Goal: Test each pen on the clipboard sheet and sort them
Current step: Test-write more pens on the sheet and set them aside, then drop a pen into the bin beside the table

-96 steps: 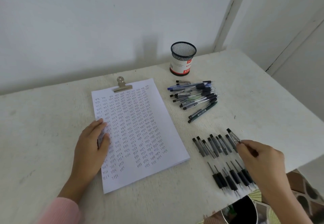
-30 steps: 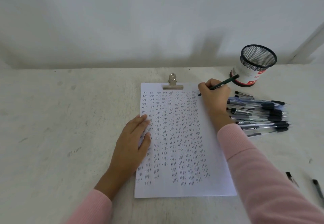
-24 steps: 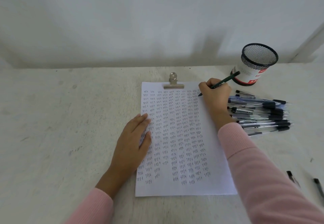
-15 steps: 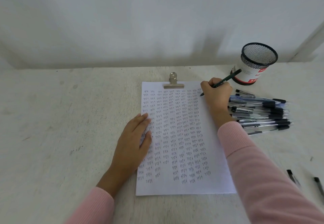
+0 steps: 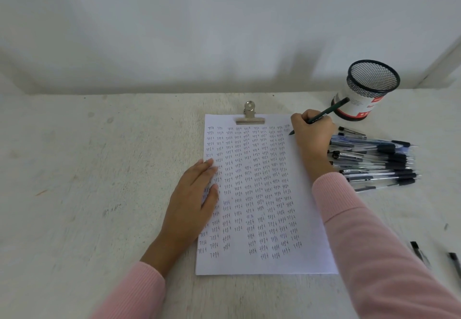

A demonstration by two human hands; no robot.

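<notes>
Right hand pinches a green pen on the sheet; left hand lies spread flat.

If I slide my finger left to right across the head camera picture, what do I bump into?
Left hand → metal clip → right hand holding the green pen → pile of pens → lone pen at the edge.

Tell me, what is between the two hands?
Only the clipboard sheet, covered in handwritten test words, lies between the left hand and the right hand, which holds a green pen. The head view shows it.
</notes>
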